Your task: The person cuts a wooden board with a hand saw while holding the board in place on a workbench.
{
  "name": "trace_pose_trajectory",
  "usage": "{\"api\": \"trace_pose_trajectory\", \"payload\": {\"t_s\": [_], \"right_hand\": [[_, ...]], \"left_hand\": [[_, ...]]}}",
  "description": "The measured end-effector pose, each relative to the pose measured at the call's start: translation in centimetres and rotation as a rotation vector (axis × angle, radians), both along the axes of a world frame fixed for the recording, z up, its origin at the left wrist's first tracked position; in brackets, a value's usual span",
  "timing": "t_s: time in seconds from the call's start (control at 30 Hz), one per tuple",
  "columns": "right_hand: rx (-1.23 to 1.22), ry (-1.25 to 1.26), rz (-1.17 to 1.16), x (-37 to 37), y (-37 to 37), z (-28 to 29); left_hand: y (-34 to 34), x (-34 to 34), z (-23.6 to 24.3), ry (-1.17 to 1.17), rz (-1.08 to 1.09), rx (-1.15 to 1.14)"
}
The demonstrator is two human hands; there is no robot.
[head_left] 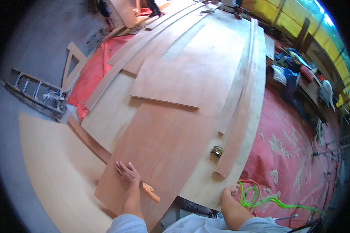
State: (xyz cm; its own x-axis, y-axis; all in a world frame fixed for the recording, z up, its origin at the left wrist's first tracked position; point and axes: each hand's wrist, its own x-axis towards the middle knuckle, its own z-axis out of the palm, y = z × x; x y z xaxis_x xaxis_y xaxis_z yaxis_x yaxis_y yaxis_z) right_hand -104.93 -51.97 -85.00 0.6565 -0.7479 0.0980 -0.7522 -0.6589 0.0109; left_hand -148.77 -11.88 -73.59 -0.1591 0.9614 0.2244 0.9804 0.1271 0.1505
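Observation:
My left hand (127,173) lies flat with spread fingers on a reddish-brown plywood sheet (167,132), close to the sheet's left edge. Just right of that wrist rests an orange-tan, handle-shaped piece (150,192); its exact kind is unclear. At the near right corner of the pale worktable (200,190), my right hand (231,190) is closed with curled fingers, and what it grips is hidden. A black and yellow tape measure (216,151) sits on the table beyond it, beside a long narrow wooden strip (237,149).
Another plywood sheet (171,81) overlaps the far end. A curved pale panel (54,167) stands left, near a ladder (37,91) and a triangular wooden frame (72,64). Bright green cord (274,199) lies on red floor sheeting (276,136). Cluttered bench (311,89) at right; people's legs (153,7) far off.

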Motion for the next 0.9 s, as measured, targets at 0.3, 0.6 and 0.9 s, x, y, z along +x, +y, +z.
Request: {"api": "trace_pose_trajectory", "payload": {"t_s": [0.3,0.6,0.9], "right_hand": [[0.295,0.077,-0.061,-0.5,2.4,5.2],[0.267,0.033,-0.034,-1.1,1.4,1.6],[0.659,0.259,0.445,2.0,-5.8,-3.2]], "left_hand": [[-0.3,-1.5,-1.0,0.051,-0.026,0.006],[-0.9,-1.5,1.4,0.077,0.015,-0.112],[0.3,-1.1,2.0,0.047,0.027,-0.059]]}}
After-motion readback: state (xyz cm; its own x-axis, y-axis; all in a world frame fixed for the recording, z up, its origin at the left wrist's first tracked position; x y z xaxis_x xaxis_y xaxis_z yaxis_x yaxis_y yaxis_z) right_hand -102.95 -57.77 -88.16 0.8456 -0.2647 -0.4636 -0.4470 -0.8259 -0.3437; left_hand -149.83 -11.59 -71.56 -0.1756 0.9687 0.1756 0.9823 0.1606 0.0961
